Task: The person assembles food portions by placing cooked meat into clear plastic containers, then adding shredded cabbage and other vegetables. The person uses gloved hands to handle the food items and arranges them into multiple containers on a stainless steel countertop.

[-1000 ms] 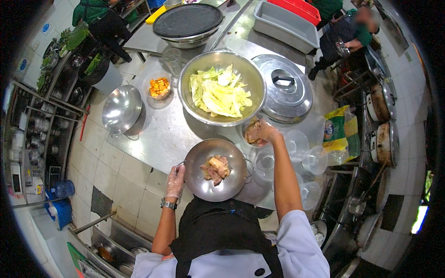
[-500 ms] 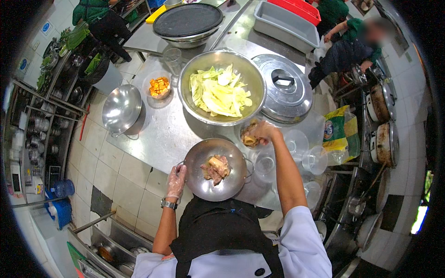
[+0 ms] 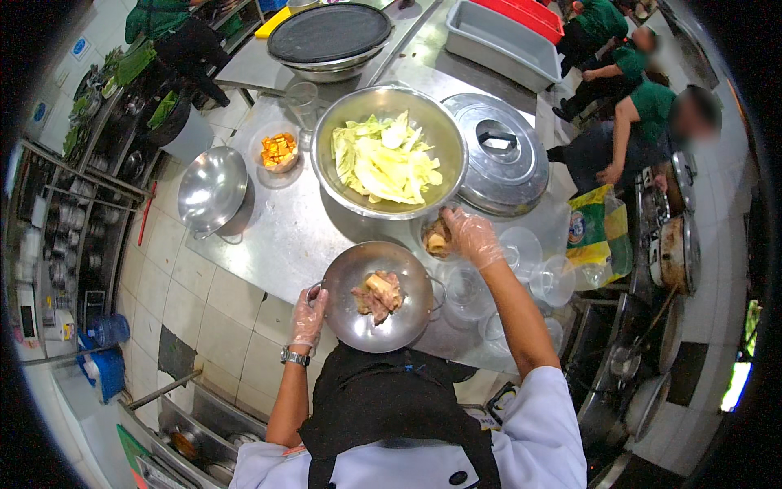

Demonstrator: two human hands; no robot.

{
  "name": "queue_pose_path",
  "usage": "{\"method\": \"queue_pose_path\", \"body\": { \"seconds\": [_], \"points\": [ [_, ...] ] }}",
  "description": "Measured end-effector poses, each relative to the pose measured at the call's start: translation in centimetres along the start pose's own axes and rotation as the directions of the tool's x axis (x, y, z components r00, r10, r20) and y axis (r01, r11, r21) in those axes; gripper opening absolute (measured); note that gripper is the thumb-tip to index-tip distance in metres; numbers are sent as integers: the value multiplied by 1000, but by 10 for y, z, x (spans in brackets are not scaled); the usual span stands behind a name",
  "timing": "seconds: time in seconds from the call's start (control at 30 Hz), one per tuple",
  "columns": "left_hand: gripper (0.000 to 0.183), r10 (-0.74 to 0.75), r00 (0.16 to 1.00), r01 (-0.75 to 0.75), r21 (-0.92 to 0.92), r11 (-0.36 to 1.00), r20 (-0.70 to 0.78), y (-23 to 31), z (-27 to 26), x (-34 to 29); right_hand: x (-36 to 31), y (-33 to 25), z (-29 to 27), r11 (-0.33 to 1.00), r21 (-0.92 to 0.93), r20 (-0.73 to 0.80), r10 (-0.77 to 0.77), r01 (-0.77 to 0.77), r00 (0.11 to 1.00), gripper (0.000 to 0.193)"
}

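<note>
In a clear glove, my left hand (image 3: 309,316) is closed on the left loop handle of a metal wok (image 3: 342,319) at the table's near edge. Pieces of bone-in meat (image 3: 378,295) lie in the middle of the wok. To the right, my gloved right hand (image 3: 476,236) has its fingers closed at the side of a small clear tub (image 3: 426,248) with more bone-in meat (image 3: 438,237) inside. Just beyond is a large steel bowl (image 3: 322,179) of cut cabbage (image 3: 387,163).
Clear plastic tubs (image 3: 554,281) and a yellow-green bag (image 3: 599,232) sit at the right. Beyond are a pot lid (image 3: 521,183) and grey bin (image 3: 497,50). Another wok (image 3: 213,187), orange cubes (image 3: 279,151) and a glass (image 3: 302,102) stand left. Co-workers (image 3: 623,138) stand by the stove.
My right hand has shifted from over the meat to the right side of its tub. My left hand stays on the wok handle. A co-worker at the right has come nearer.
</note>
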State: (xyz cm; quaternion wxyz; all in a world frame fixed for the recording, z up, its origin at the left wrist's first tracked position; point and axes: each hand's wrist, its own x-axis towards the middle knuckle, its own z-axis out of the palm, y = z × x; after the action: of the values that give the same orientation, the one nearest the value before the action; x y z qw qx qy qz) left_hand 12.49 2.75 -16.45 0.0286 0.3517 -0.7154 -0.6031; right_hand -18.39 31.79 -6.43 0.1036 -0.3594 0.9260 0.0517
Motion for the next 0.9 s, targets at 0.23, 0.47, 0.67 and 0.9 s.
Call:
{"method": "queue_pose_path", "body": {
  "seconds": [0.23,0.47,0.67,0.9],
  "points": [
    [48,-8,1000,6,50,999,21,22,-4,-5,19,-22,-7,980,-199,117,6,17,993,33],
    [44,47,998,-44,78,996,-41,20,-1,-7,36,-21,29,917,-376,139,-87,134,986,22],
    [46,55,998,-51,89,995,-40,22,2,-10,45,-24,2,921,-317,300,-129,226,945,27],
    [48,76,996,-74,42,996,-46,15,4,-8,40,-33,-16,923,-301,357,-125,241,926,32]
  ]
}}
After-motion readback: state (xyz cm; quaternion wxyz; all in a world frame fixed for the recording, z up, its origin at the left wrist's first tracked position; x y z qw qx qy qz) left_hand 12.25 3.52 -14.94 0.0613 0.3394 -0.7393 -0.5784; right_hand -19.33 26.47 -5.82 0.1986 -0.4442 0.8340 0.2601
